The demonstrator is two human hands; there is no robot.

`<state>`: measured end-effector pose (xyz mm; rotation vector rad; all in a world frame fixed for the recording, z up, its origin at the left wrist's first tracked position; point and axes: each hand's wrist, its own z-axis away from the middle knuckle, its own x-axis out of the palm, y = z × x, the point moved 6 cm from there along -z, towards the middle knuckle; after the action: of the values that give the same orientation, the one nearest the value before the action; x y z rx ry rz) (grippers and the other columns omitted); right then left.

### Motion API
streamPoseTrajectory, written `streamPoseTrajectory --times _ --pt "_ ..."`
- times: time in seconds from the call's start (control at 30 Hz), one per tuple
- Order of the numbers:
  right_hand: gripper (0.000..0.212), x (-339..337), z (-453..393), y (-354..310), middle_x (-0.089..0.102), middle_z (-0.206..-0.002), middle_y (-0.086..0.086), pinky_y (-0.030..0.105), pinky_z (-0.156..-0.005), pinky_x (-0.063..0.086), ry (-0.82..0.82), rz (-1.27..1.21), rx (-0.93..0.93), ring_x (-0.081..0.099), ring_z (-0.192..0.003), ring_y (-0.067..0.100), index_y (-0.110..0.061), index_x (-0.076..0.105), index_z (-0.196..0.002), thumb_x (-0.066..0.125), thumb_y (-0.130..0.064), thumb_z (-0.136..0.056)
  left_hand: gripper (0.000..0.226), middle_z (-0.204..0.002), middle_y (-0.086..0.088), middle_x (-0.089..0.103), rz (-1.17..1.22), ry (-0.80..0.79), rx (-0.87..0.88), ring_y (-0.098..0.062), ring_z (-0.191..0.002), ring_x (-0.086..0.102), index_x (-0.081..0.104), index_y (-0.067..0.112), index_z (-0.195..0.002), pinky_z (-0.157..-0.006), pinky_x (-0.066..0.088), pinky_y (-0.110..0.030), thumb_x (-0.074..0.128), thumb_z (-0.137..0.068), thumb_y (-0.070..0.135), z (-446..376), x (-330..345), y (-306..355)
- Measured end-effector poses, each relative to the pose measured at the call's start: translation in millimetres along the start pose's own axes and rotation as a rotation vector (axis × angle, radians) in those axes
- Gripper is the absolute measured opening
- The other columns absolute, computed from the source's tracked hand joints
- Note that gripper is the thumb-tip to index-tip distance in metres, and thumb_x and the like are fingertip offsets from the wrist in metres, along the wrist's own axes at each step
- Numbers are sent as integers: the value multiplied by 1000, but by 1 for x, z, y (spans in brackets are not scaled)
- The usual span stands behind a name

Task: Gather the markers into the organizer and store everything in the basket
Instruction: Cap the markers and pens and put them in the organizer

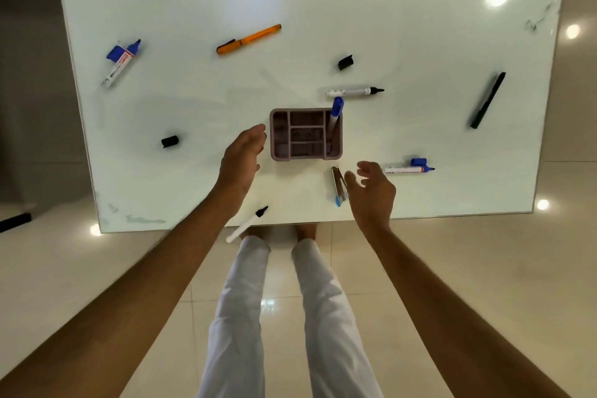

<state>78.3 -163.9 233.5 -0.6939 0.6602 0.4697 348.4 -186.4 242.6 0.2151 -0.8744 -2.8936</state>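
A mauve organizer [305,156] with several compartments sits mid-table; one blue-capped marker [335,116] stands in its right slot. My left hand [243,156] hovers just left of it, fingers relaxed, holding nothing. My right hand [372,188] is open near the front, between a stapler [339,186] and an uncapped blue marker [407,169]. Loose on the table lie an uncapped black marker [354,91], an orange pen [248,39], a blue marker with its cap [120,63], a dark pen [487,100], and a white marker [247,224] at the front edge.
The white table [193,107] stands on a glossy tiled floor. Two loose black caps lie on it, one at the left [170,141] and one behind the organizer [345,62]. No basket is in view. My legs are below the table's front edge.
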Motion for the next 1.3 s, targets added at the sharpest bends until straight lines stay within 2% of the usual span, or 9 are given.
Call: streamPoseTrajectory --times 0.13,0.27,0.4,0.6,0.7,0.9,1.03,1.2,1.3 --pt "58 26 12 28 57 -138 10 45 -87 55 -158 358 -15 57 -123 31 -15 48 -140 74 -34 -91 39 -144 6 62 -27 13 12 -14 -130 58 60 28 -143 -110 47 -41 53 -105 37 -5 -21 -4" --pt "39 45 14 32 55 -125 18 43 -76 55 -103 337 14 64 -102 37 -6 52 -123 72 -14 -91 34 -133 8 69 -32 44 -5 -13 -123 63 66 31 -134 -106 51 -41 58 -102 38 -3 -47 -13" --pt "28 43 2 33 62 -117 21 39 -81 46 -47 233 120 60 -100 34 0 60 -115 70 -9 -90 29 -125 7 74 -41 43 -48 -15 -118 68 70 28 -127 -104 52 -42 58 -101 35 1 -69 -23" --pt "32 12 20 25 75 -89 6 25 -63 46 53 80 137 67 -80 23 -7 72 -100 74 -35 -84 26 -120 8 76 -81 21 -84 -15 -114 69 72 28 -121 -104 53 -44 56 -101 37 11 -84 -40" --pt "37 -6 37 24 76 -89 5 44 -77 65 130 -110 143 76 -78 23 -16 72 -98 72 -49 -81 26 -118 6 76 -47 46 -109 -16 -113 70 72 26 -120 -102 52 -43 56 -101 35 13 -89 -49" --pt "29 -51 86 -24 74 -98 9 25 -68 64 332 -300 -40 76 -83 28 -11 74 -107 73 -35 -91 29 -115 4 78 -52 50 -137 -20 -113 71 73 21 -118 -100 52 -42 53 -102 35 15 -99 -64" --pt "24 -51 93 -73 74 -96 4 45 -76 65 305 -259 -253 73 -87 24 -13 74 -104 75 -34 -92 30 -114 3 78 -47 59 -136 -19 -107 71 73 20 -118 -100 52 -43 51 -102 34 14 -106 -67" --pt "34 -23 69 -114 73 -96 3 6 -77 51 240 -123 -369 65 -82 6 -11 74 -103 76 -42 -90 32 -115 2 78 -63 59 -121 -21 -110 71 72 20 -119 -103 51 -45 48 -105 36 17 -113 -71" --pt "37 -9 50 -121 73 -96 4 -1 -76 41 209 -83 -380 57 -75 -2 -11 74 -104 75 -45 -90 34 -117 0 77 -61 58 -117 -25 -115 70 71 18 -121 -103 51 -46 47 -106 37 20 -115 -75"
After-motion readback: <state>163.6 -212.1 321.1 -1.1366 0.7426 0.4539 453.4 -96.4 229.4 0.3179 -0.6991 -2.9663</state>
